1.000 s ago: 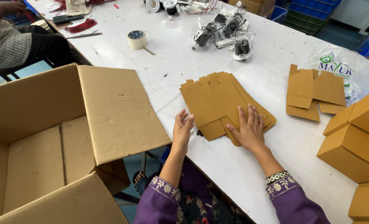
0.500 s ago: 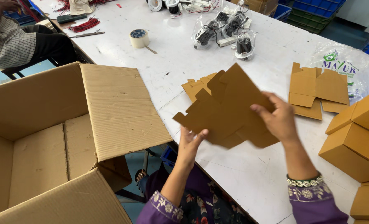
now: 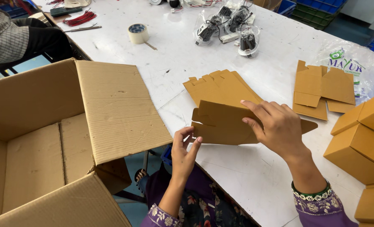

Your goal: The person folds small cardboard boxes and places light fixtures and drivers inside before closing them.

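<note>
My right hand [image 3: 279,128] holds a flat brown die-cut cardboard blank [image 3: 224,124] above the white table's front edge. My left hand [image 3: 183,153] has its fingers on the blank's lower left edge, pinching it. Behind the blank, a stack of the same flat blanks [image 3: 220,86] lies on the table [image 3: 174,63].
A large open corrugated carton [image 3: 69,138] stands at my left. Folded small brown boxes [image 3: 359,143] are piled at the right edge. More flat blanks [image 3: 321,90] lie on a plastic bag. A tape roll [image 3: 138,33] and bagged parts [image 3: 237,29] sit farther back. Another person's sleeve [image 3: 6,38] is at top left.
One blank was lifted off the stack with both hands, held up, and has now come lower and nearer to me, partly folded, with the left hand on its lower edge.
</note>
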